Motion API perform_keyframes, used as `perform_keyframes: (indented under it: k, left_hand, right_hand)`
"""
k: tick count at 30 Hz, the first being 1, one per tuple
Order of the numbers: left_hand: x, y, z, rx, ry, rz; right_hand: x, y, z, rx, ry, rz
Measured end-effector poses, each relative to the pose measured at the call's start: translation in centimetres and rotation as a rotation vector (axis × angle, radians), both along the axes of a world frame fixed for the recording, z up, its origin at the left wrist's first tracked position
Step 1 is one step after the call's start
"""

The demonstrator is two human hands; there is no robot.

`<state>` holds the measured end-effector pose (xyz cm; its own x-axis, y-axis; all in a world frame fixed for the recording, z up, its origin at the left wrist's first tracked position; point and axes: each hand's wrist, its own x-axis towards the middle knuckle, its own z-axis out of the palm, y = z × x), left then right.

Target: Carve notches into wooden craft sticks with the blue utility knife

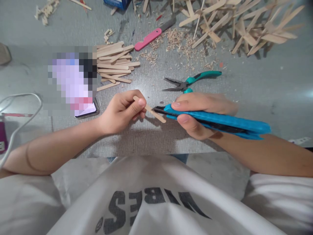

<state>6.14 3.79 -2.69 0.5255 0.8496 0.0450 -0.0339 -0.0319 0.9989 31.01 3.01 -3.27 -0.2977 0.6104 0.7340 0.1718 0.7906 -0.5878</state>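
My left hand (123, 110) is closed in a pinch on a flat wooden craft stick (154, 113), which points right and slightly down above the grey table (156, 137). My right hand (200, 112) grips a blue utility knife (220, 121) with its long handle running back to the right. The knife's dark tip touches the stick near its right end. Both forearms rest close to the table's near edge.
Teal-handled pliers (193, 80) lie just beyond my right hand. A stack of craft sticks (114, 63) sits behind my left hand, with a pink knife (148, 39), wood shavings (181, 42) and glued stick pieces (244, 26) farther back. A phone (86, 110) and white cable (22, 111) lie at left.
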Motion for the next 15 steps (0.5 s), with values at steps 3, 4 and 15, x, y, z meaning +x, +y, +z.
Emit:
perform_keyframes:
  k: [3, 4, 15]
  left_hand:
    - [0.03, 0.16, -0.22, -0.021, -0.043, 0.006]
    - [0.04, 0.22, -0.27, -0.031, -0.057, 0.01]
    - [0.21, 0.03, 0.33, -0.06, 0.031, 0.096]
  right_hand:
    - [-0.3, -0.12, -0.42, -0.003, 0.071, -0.012]
    - [-0.42, -0.18, -0.55, 0.003, 0.101, -0.021]
    - [-0.41, -0.26, 0.03, 0.112, -0.035, -0.09]
